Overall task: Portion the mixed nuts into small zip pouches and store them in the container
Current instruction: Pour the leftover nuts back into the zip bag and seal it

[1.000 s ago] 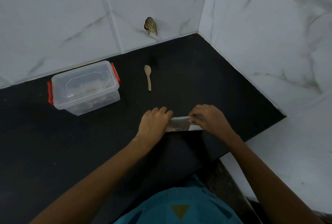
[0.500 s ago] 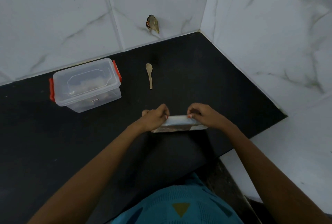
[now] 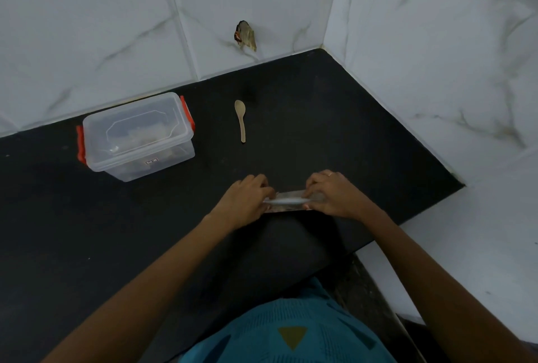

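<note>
Since half a second ago, both hands have closed in over the ends of the pouch, so less of it shows between them. The black counter (image 3: 320,118) runs into a corner of white tiled wall. The clear container (image 3: 136,135) with red clips sits lidded at the back left, well apart from the hands. The left hand (image 3: 247,202) and right hand (image 3: 332,195) each pinch one end of the pouch (image 3: 288,202) with curled fingers, near the counter's front edge. A wooden spoon (image 3: 241,118) lies beyond them, right of the container.
</note>
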{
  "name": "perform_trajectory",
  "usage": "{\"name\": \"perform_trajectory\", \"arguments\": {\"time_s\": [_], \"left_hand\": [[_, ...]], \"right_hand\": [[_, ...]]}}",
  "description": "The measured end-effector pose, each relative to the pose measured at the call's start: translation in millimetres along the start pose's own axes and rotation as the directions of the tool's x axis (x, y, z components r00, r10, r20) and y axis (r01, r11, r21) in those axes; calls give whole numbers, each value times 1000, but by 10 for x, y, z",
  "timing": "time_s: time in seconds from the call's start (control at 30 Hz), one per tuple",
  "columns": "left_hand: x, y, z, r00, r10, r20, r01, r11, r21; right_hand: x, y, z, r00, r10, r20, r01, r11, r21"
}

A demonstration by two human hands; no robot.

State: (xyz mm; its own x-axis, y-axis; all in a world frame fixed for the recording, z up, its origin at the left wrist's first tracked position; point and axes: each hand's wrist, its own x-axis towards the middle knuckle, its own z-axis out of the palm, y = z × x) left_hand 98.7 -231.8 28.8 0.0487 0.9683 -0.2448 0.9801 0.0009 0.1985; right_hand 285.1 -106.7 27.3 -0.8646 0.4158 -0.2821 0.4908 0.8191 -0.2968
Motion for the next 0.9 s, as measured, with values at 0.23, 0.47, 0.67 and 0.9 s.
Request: {"name": "perform_trajectory", "arguments": {"time_s": [0.23,0.47,0.67,0.9], "left_hand": [[-100,-23,221,993,-46,-110,31,990,-136],[-134,-76,314,964,-246,-102,133,775,-618],[-119,-121,357,938,-341,-70,206,705,-678],[-93,-161,368,883,-460,95,398,624,-673]], "right_hand": [[-122,56,225,991,65,-113,-48,988,145],[-82,45,334,954,195,-226,-103,927,362],[-29,114,325,936,312,-163,-180,822,540],[26,118,333,886,453,-100,-269,677,685]]}}
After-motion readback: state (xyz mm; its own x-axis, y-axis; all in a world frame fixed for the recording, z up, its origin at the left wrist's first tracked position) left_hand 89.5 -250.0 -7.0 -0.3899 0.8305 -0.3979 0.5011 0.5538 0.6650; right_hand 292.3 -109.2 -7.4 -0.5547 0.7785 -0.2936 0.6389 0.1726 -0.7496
